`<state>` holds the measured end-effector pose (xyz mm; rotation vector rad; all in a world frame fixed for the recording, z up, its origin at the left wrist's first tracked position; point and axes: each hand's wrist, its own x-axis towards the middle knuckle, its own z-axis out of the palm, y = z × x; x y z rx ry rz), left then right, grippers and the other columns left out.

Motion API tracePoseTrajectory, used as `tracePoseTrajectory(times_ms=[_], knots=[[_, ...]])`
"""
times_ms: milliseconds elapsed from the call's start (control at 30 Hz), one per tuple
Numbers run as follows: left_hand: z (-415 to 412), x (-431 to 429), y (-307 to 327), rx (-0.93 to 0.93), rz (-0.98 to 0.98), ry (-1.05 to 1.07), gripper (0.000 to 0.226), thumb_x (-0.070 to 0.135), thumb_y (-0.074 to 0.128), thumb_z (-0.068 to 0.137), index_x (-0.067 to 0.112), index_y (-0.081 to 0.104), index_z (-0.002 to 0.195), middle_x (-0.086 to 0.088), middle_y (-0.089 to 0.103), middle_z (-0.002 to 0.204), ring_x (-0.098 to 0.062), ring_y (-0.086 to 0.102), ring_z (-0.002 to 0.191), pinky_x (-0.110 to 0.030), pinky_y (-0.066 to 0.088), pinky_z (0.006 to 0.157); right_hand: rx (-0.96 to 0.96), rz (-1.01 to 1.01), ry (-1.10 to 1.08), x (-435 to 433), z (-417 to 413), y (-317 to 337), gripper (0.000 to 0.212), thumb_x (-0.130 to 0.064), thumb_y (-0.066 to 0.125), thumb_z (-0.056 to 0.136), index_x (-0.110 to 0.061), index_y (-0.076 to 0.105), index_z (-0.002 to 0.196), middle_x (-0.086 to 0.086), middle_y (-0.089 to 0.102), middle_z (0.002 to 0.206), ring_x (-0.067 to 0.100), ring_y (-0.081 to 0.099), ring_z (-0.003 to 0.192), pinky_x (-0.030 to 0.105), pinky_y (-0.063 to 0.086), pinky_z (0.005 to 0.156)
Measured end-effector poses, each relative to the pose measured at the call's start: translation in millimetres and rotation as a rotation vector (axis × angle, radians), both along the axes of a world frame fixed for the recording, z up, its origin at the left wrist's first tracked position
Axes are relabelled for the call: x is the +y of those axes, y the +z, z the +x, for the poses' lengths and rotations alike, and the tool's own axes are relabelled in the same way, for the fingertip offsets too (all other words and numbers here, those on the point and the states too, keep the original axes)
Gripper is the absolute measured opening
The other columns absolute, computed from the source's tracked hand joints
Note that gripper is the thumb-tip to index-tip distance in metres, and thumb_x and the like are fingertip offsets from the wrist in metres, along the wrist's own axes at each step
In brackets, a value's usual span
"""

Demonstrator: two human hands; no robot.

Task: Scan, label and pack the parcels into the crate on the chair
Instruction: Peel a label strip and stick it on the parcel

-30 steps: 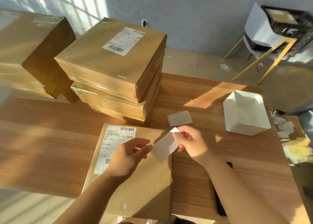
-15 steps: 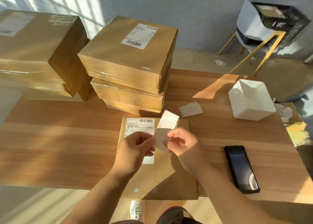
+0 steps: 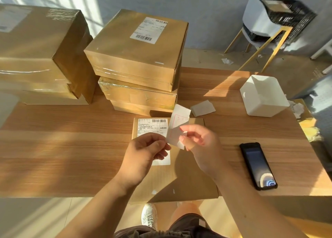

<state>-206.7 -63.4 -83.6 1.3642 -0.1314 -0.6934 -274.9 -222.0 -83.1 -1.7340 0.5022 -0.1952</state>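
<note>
hands: your left hand (image 3: 145, 153) and right hand (image 3: 201, 144) both pinch the sticker (image 3: 178, 124) | where: held over the flat parcel (image 3: 188, 176), beside its shipping label (image 3: 152, 128) | risk: free top end may curl onto itself, or land crooked over the barcode | axis: long side runs away from you, top leaning right.

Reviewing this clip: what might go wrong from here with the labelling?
The small white paper sticker, pinched by the left hand and right hand, may fold onto itself. It is held close to the printed shipping label, so it might cover the barcode. The flat brown cardboard parcel overhangs the near edge of the wooden table; pressing there could tip it.
</note>
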Motion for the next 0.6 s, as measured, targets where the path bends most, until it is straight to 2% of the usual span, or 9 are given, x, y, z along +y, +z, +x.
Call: tracePoseTrajectory(times_ms=[100,233,367,467,600], knots=[[0.4,1.7,2.1,-0.004,-0.033,-0.018,0.014,0.011,0.060,0.074,0.014,0.073,0.070,-0.012,0.069,0.069,-0.014,0.059,0.058,-0.022,0.049,0.056,0.014,-0.028,0.030,0.0,-0.6,1.4,0.023,-0.020,0.066,0.087,-0.041,0.064,0.096,-0.026,0.065,0.091,-0.005,0.062,0.087,0.008,0.046,0.066],[1.0,1.9,1.6,-0.027,-0.069,-0.048,0.026,-0.005,0.058,0.085,0.012,0.073,0.071,-0.013,0.069,0.070,-0.014,0.059,0.057,-0.021,0.049,0.056,0.021,-0.027,0.053,-0.3,-1.2,3.7,0.027,-0.017,0.064,0.088,-0.042,0.062,0.096,-0.031,0.064,0.090,-0.008,0.060,0.089,0.007,0.046,0.065],[0.4,0.8,2.2,-0.017,-0.086,-0.053,0.022,-0.002,0.060,0.084,0.010,0.073,0.071,-0.013,0.069,0.070,-0.014,0.061,0.056,-0.021,0.050,0.055,0.067,-0.071,0.058,-2.8,-2.3,4.9,0.025,-0.021,0.064,0.088,-0.045,0.062,0.094,-0.022,0.065,0.092,-0.008,0.060,0.091,0.011,0.047,0.068],[0.1,-0.2,1.5,-0.017,-0.089,-0.040,0.018,0.001,0.062,0.082,0.011,0.072,0.070,-0.012,0.069,0.068,-0.014,0.061,0.056,-0.021,0.050,0.055,0.093,-0.084,0.086,-4.0,-3.1,5.7,0.023,-0.023,0.064,0.088,-0.045,0.062,0.093,-0.015,0.066,0.094,0.002,0.062,0.089,0.017,0.045,0.072],[0.0,-2.2,0.5,-0.038,-0.089,-0.024,0.021,-0.001,0.061,0.083,0.010,0.072,0.069,-0.012,0.068,0.068,-0.015,0.061,0.057,-0.022,0.051,0.056,0.127,-0.208,0.070,-1.1,-2.8,7.4,0.021,-0.028,0.065,0.087,-0.047,0.059,0.094,-0.017,0.060,0.101,0.002,0.058,0.094,0.017,0.043,0.071]])
